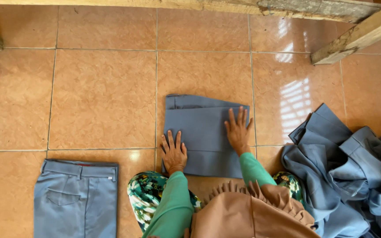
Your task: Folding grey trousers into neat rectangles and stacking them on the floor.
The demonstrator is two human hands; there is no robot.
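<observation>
i see the folded grey-blue trousers [201, 132] lying flat on the tiled floor [102, 97], folded into a compact rectangle, right in front of the knees and roughly in the middle of my view. the far edge of the bundle shows a narrower layer folded over the top, and its left edge runs close along a grout line.

my left hand [174, 153] lies palm down on the near left corner of the bundle, fingers [171, 140] spread and flat, gripping nothing, only pressing on the cloth. my right hand [238, 131] lies palm down on the right side of the bundle, a little farther away than the left, its fingers [239, 115] also stretched out and open, reaching to the right edge of the fabric. both arms wear green sleeves [173, 202].

below the hands i see a floral garment [144, 194] over the knees and a light brown pleated cloth [243, 211] hanging down between the arms.

to the left, well apart from the bundle, a second pair of grey-blue trousers [76, 198] lies folded on the floor, waistband away from me, with a back pocket showing. to the right, near the right knee, a loose pile of grey-blue garments [345, 172] lies crumpled on the floor, not touching the bundle.

along the far edge of the tiles runs a wooden beam [199, 5], and another wooden plank [358, 33] slants in at the upper right. sunlight makes bright stripes on the tiles between the bundle and the pile.
</observation>
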